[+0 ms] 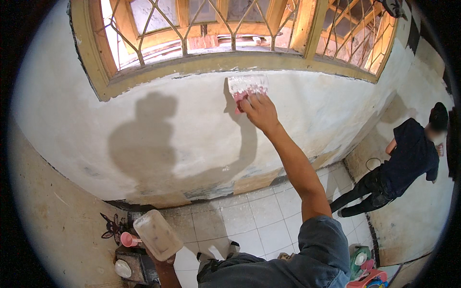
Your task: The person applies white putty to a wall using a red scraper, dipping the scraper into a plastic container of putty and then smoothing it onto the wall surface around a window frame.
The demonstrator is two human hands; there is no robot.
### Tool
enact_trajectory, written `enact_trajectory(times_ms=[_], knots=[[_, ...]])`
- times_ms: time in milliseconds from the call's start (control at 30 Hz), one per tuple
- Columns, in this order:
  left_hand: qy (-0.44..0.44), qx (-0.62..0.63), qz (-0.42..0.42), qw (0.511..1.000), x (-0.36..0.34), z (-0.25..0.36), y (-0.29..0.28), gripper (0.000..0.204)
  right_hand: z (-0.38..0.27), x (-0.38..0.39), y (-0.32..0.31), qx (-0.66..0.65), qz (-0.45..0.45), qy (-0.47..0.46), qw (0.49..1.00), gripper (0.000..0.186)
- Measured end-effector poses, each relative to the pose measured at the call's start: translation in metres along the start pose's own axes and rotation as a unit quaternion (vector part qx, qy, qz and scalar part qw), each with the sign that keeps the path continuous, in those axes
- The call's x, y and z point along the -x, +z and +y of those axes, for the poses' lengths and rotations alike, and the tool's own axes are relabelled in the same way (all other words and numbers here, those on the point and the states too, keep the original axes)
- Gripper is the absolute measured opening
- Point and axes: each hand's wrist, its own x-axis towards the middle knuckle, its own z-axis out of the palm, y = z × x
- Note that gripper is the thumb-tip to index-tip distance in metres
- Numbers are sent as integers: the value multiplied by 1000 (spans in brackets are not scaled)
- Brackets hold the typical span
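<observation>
My right hand (260,111) is closed around the pink handle of a putty knife (247,85). Its wide blade, smeared white, lies against the pale wall (201,115) just under the window frame. Down at the lower left, my left hand (164,263) grips a shallow rectangular tray (158,235) from below, its fingers mostly hidden. The tray is beige with whitish smears and is held tilted. A pink cup (128,239) shows beside it, above a dark stand.
A yellow wooden window frame (201,63) with metal grilles spans the top. A co-worker in dark clothes (410,153) stands at the right wall. Below lie white floor tiles (259,211). Colourful plastic items (370,276) sit at the lower right, and a dark stand (137,269) at the lower left.
</observation>
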Motion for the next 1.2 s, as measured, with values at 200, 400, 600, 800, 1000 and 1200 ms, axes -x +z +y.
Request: enact_trajectory(times_ms=[200,400,600,800,1000,1200], knots=[[-75,194,10,978,2,36,43,64,-39,66,10,-140,-223,55,963,10],[-170,619,-132,755,-9,37,42,62,-16,47,-35,-81,58,328,939,16],[-178,705,-73,682,-8,45,36,64,57,22,-37,-14,158,547,822,10],[-213,760,-44,612,-1,8,-56,63,-28,-16,49,-148,115,417,890,22],[-110,554,-289,773,-22,91,109,63,-133,-19,32,-271,-83,257,924,25],[-107,533,-195,817,-7,50,59,68,-106,8,16,-185,-33,187,964,24]])
